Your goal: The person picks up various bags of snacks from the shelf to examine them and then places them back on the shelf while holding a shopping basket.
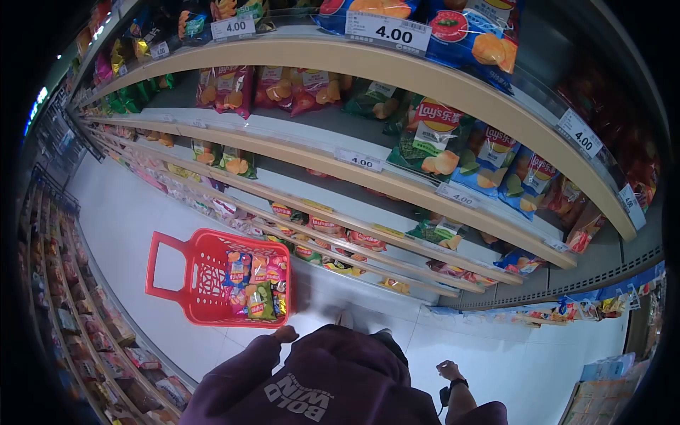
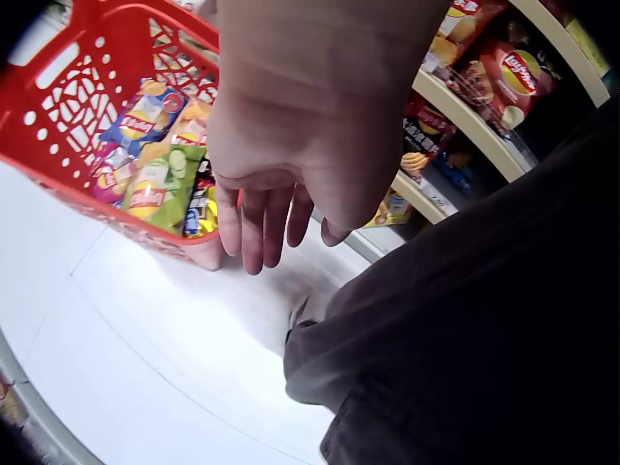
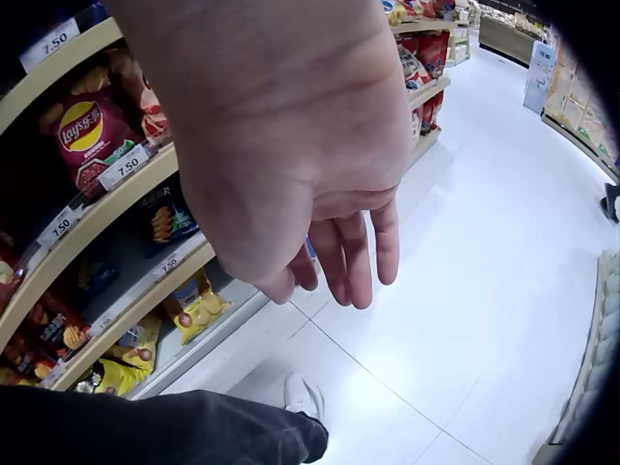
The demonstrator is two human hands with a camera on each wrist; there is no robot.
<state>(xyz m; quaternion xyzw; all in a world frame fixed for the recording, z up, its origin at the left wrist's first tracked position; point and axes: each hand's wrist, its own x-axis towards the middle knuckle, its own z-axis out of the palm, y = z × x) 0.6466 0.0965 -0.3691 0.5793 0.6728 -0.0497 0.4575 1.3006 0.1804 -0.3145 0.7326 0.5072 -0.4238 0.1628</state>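
The left hand (image 1: 286, 334) hangs beside the corner of a red basket (image 1: 190, 283); a gap between them cannot be judged in the head view. In the left wrist view the left hand (image 2: 291, 184) has relaxed, slightly bent fingers and holds nothing, with the basket (image 2: 58, 107) behind it. Inside the basket lie several chip bags, among them a green one (image 2: 167, 184) and a blue one (image 2: 145, 114). On the other side of the body the right hand (image 1: 449, 370) hangs free. Its fingers droop loosely and empty in the right wrist view, where the hand (image 3: 300, 184) is seen over the floor.
Curved shelves (image 1: 312, 57) of chip bags with price tags stretch across the front, one front bag (image 1: 431, 138) being green and red. Another shelf row (image 1: 92, 319) runs along the left. White floor (image 1: 113, 205) lies around the basket, and a shoe (image 3: 302, 395) shows below.
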